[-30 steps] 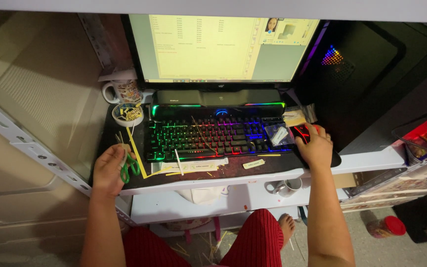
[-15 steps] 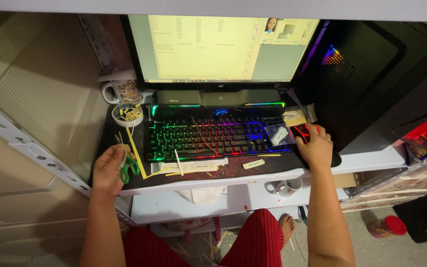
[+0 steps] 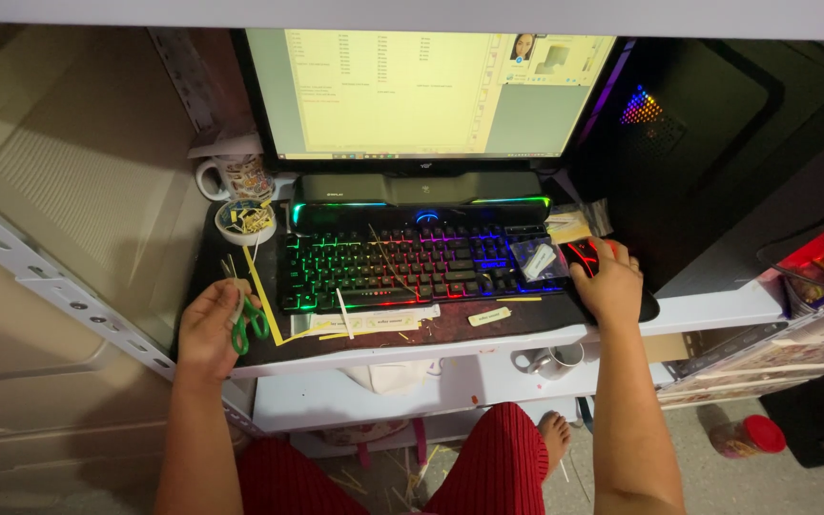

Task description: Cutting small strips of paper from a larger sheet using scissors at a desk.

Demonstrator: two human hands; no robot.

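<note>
Scissors [image 3: 248, 324] with green handles lie at the desk's [image 3: 526, 319] 9 o'clock edge, left of the keyboard [image 3: 412, 267], clasped in my left hand [image 3: 207, 329], fingers curled over the handles. My right hand [image 3: 610, 281] sits at 3 o'clock, palm down, cupped over the mouse [image 3: 586, 256], which glows red. I note paper strips [image 3: 374, 322] along the keyboard's near edge, a monitor [image 3: 422, 86] at 12 o'clock, and a mug [image 3: 231, 178] at 10 o'clock.
</note>
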